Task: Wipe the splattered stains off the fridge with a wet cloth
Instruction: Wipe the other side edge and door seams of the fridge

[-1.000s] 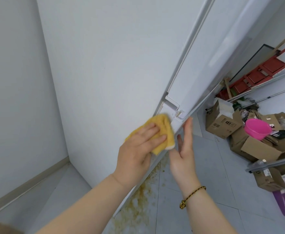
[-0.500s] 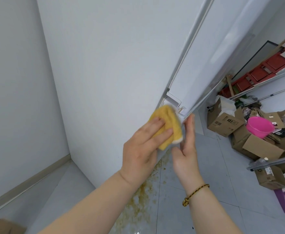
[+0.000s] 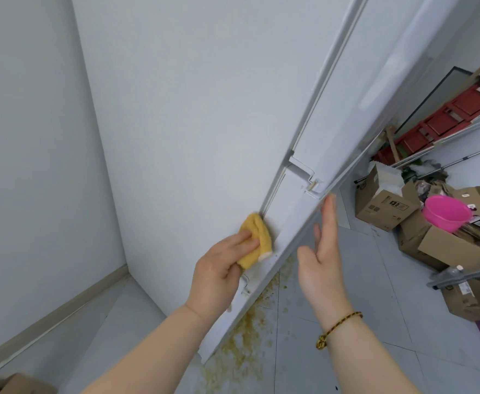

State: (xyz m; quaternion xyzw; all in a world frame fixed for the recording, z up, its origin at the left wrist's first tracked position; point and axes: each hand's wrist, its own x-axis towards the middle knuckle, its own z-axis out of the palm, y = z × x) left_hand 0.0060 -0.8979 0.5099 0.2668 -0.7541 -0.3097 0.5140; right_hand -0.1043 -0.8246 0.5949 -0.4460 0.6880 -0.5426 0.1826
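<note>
Fridge (image 3: 199,109): one. Yellow cloth (image 3: 257,237): one. Hands: two, left hand (image 3: 219,274) and right hand (image 3: 322,265). Braided bracelet (image 3: 338,328): one. Pink basin (image 3: 446,213): one. Cardboard boxes (image 3: 383,204): at least five, pile too cluttered for exact count.

One braided bracelet (image 3: 342,325), otherwise bare.
Left forearm (image 3: 136,359) in from 7 o'clock, right forearm (image 3: 375,362) in from 5 o'clock, both bare as far as seen, as are the left hand (image 3: 219,268) and right hand (image 3: 321,260). Bracelet wrapped round the right wrist: thin black and golden-yellow cord, knotted into a small lump at its 7 o'clock end.
</note>
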